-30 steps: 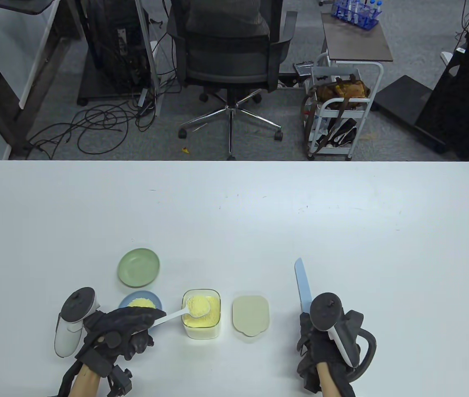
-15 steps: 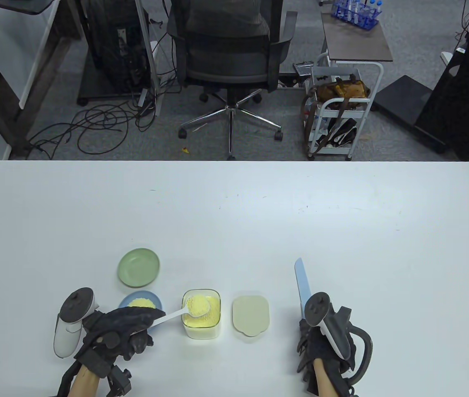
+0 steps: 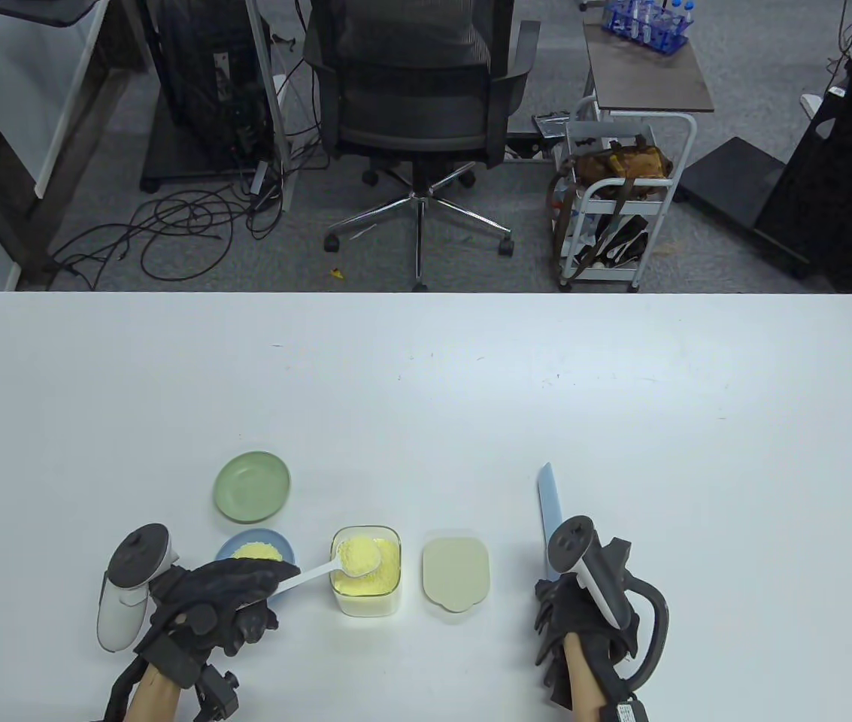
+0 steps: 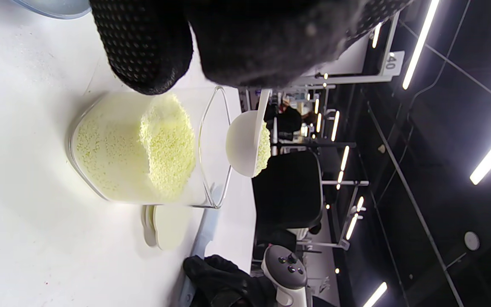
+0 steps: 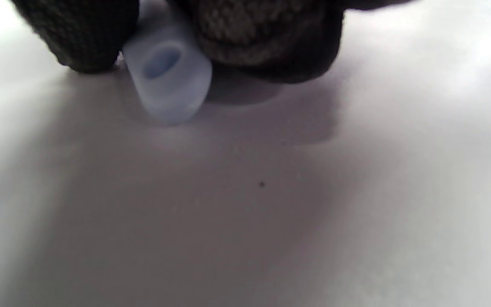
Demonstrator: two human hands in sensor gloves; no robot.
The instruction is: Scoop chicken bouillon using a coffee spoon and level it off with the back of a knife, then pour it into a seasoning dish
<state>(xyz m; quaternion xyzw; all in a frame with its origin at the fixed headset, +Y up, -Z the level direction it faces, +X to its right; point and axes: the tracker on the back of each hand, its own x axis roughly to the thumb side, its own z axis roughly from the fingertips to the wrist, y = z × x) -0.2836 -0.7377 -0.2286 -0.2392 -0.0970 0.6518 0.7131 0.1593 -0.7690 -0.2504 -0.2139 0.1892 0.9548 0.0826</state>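
My left hand (image 3: 226, 598) holds a white coffee spoon (image 3: 320, 570) by its handle. Its bowl, heaped with yellow bouillon (image 3: 359, 555), hovers over the clear container (image 3: 366, 571) of bouillon; the left wrist view shows the heaped spoon (image 4: 245, 143) above the container (image 4: 143, 147). My right hand (image 3: 580, 613) grips the handle of the light-blue knife (image 3: 548, 508), whose blade points away from me on the table. The knife's handle end (image 5: 166, 81) shows between my fingers (image 5: 79, 38). A blue dish (image 3: 254, 553) with bouillon sits beside my left hand, with a green dish (image 3: 253, 486) behind it.
The container's beige lid (image 3: 456, 573) lies on the white table (image 3: 426, 391) between the container and the knife. An office chair (image 3: 414, 98) and a cart (image 3: 621, 195) stand beyond the table's far edge.
My right hand has rolled to the left and closed on the knife handle; the blade has shifted slightly. The left hand and spoon have stayed put.
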